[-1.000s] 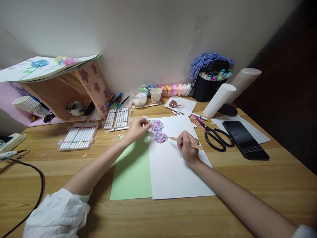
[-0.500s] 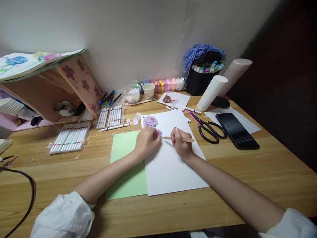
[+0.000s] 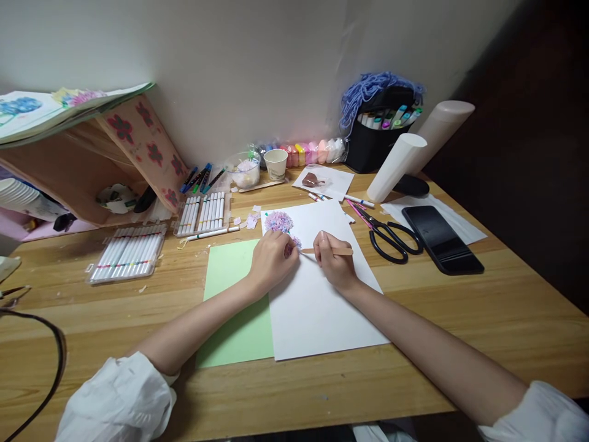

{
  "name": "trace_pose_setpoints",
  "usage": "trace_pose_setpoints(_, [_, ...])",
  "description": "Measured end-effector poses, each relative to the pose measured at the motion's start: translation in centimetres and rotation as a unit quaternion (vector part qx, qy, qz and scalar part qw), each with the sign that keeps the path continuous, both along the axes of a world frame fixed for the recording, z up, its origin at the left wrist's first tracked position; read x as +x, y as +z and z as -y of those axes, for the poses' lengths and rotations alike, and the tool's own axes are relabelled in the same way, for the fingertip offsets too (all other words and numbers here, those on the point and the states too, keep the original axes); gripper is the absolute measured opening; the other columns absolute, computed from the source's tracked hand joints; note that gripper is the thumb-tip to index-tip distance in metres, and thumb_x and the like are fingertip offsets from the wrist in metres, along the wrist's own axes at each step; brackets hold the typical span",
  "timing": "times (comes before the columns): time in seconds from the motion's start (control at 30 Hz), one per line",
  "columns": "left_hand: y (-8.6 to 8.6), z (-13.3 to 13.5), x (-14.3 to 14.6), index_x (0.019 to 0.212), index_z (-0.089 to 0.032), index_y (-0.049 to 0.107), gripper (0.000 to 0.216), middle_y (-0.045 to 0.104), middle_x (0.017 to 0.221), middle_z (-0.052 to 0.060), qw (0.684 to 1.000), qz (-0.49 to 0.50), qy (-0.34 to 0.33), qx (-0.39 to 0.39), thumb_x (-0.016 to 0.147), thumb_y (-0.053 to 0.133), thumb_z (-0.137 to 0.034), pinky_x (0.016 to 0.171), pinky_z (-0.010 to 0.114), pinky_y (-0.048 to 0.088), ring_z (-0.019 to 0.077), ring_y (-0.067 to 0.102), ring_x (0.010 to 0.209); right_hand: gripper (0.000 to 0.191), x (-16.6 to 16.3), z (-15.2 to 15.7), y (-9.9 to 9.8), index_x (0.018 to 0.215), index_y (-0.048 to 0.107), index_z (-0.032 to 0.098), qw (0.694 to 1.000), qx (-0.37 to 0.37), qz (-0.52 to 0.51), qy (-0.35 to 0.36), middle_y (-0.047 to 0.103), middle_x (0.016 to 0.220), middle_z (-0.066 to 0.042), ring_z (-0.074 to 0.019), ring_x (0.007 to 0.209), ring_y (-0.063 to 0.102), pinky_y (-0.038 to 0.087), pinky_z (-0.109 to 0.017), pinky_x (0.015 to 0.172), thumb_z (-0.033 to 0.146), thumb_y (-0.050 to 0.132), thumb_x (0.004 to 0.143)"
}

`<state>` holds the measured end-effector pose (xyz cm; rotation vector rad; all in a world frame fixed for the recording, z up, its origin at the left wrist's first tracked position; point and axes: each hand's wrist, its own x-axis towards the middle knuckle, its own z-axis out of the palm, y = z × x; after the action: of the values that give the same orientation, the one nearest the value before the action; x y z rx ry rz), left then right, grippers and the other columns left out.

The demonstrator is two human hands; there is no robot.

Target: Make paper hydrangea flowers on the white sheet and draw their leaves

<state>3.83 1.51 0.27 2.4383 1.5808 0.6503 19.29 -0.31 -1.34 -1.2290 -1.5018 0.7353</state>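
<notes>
A white sheet of paper (image 3: 322,319) lies on the table, partly over a light green sheet (image 3: 234,331). Near its top left corner is a round pink, purple and blue textured flower (image 3: 278,221), with a second, smaller flower patch (image 3: 296,242) below it. My left hand (image 3: 274,258) rests at this lower patch with its fingers curled in; whatever they pinch is hidden. In my right hand (image 3: 335,261) is a flat wooden craft stick (image 3: 343,251), its tip pointing left, close to my left fingertips and the lower patch.
To the left are marker cases (image 3: 129,253) and a flowered box (image 3: 159,150). Behind stand a plastic bowl (image 3: 245,172), a paper cup (image 3: 276,164) and bagged coloured clay (image 3: 317,152). Scissors (image 3: 391,239), a phone (image 3: 442,239) and a white cylinder (image 3: 396,169) are on the right.
The craft stick and my right hand have shifted slightly left, toward my left fingertips. My left hand stays at the lower flower patch. The whole view has tilted a little.
</notes>
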Motion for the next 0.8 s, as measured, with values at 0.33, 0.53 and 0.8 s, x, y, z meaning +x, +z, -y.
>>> trace_pose_setpoints(0.33, [0.2, 1.4, -0.8, 0.080, -0.019, 0.053, 0.013, 0.060, 0.076, 0.002, 0.998, 0.017, -0.033, -0.054, 0.088, 0.048, -0.027, 0.062, 0.027, 0.035, 0.0159, 0.052, 0.071, 0.046, -0.2, -0.1, 0.1, 0.058, 0.041, 0.021, 1.000, -0.001, 0.006, -0.003, 0.040, 0.047, 0.005, -0.0096, 0.043, 0.039, 0.034, -0.023, 0.047, 0.044, 0.030, 0.097])
trace_pose_setpoints(0.53, [0.1, 3.7, -1.7, 0.067, -0.019, 0.052, 0.028, 0.060, 0.067, 0.002, 0.970, -0.079, -0.202, -0.112, 0.091, 0.041, -0.030, 0.056, 0.027, 0.030, 0.0140, 0.051, 0.062, 0.045, -0.2, -0.5, 0.0, 0.061, 0.043, 0.021, 0.997, -0.049, -0.061, -0.020, 0.040, 0.043, 0.006, -0.0091, 0.040, 0.039, 0.034, -0.022, 0.044, 0.048, 0.033, 0.096])
trace_pose_setpoints(0.8, [0.1, 3.9, -1.5, 0.067, -0.019, 0.053, 0.028, 0.062, 0.068, 0.002, 0.968, -0.104, -0.209, -0.090, 0.090, 0.041, -0.029, 0.055, 0.028, 0.028, 0.0141, 0.053, 0.062, 0.046, -0.4, -0.9, 0.1, 0.060, 0.044, 0.021, 0.991, -0.062, -0.112, -0.047, 0.041, 0.039, 0.006, -0.0086, 0.035, 0.040, 0.032, -0.022, 0.039, 0.053, 0.038, 0.093])
